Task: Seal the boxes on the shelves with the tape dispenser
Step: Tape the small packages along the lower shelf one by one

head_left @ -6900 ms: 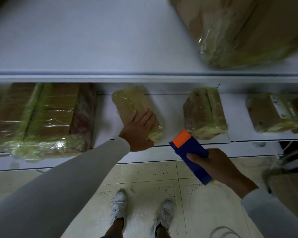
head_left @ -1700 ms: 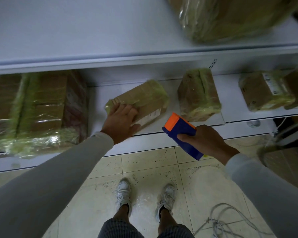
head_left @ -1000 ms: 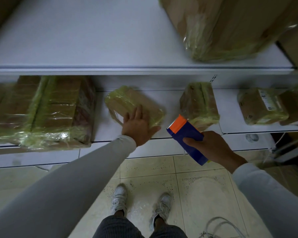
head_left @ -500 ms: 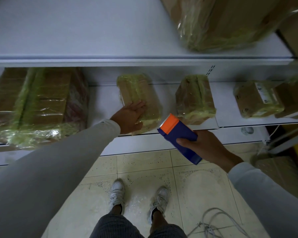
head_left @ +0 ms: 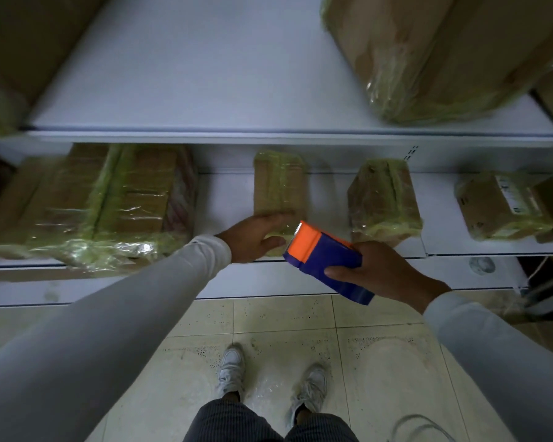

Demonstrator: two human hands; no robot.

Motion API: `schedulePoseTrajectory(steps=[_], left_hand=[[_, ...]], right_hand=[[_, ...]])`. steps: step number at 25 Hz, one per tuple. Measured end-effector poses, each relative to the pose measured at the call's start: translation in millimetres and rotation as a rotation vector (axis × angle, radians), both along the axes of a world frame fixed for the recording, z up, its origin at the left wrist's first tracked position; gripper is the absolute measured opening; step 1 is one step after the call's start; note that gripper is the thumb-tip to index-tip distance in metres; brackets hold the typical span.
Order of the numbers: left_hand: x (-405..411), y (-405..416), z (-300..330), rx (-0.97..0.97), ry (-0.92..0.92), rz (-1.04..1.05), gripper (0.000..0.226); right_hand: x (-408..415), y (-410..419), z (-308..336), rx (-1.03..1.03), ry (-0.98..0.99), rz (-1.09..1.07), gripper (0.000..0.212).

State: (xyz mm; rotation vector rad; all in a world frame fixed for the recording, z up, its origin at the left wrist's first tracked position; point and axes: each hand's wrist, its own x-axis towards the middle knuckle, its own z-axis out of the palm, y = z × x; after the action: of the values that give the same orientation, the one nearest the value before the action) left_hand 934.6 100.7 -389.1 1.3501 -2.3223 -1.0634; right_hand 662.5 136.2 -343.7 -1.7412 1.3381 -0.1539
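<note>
A narrow cardboard box (head_left: 280, 186) wrapped in yellowish tape lies lengthwise on the lower shelf (head_left: 224, 199). My left hand (head_left: 256, 236) holds its near end, fingers across the top and thumb on the front face. My right hand (head_left: 383, 272) grips a blue tape dispenser (head_left: 324, 261) with an orange head. The dispenser's toothed edge sits right at the box's near right corner.
More taped boxes share the lower shelf: a wide one (head_left: 109, 205) at left, a small one (head_left: 382, 200) right of centre, another (head_left: 502, 205) at far right. A big wrapped box (head_left: 441, 52) sits on the upper shelf (head_left: 205, 74). Tiled floor and a cable (head_left: 422, 425) lie below.
The box has been turned from lying askew to lying straight, lengthwise. My left hand slid to its near end. The dispenser moved up to the box's near right corner.
</note>
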Motion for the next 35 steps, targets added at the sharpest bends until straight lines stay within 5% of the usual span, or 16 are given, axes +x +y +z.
schedulePoseTrajectory(steps=[9, 16, 20, 25, 30, 35], left_hand=[[24.4, 25.0, 5.2, 0.345, 0.331, 0.103, 0.013], [36.7, 28.3, -7.7, 0.257, 0.292, 0.32, 0.014], [61.9, 21.1, -17.5, 0.245, 0.31, 0.496, 0.018], [49.3, 10.1, -23.9, 0.305, 0.18, 0.563, 0.021], [43.2, -6.0, -36.0, 0.336, 0.093, 0.626, 0.021], [30.0, -21.2, -46.7, 0.117, -0.156, 0.613, 0.019]], right_hand=[[30.5, -6.3, -8.5, 0.002, 0.006, 0.168, 0.071], [37.4, -28.2, -7.0, 0.058, 0.077, 0.256, 0.045], [-2.3, -53.3, 9.3, 0.162, 0.142, 0.183, 0.048], [-16.8, -70.7, 6.5, 0.185, 0.161, 0.192, 0.026], [-14.6, -83.7, -11.4, 0.202, 0.242, 0.163, 0.044], [-8.8, -91.3, -23.8, 0.195, 0.2, 0.105, 0.045]])
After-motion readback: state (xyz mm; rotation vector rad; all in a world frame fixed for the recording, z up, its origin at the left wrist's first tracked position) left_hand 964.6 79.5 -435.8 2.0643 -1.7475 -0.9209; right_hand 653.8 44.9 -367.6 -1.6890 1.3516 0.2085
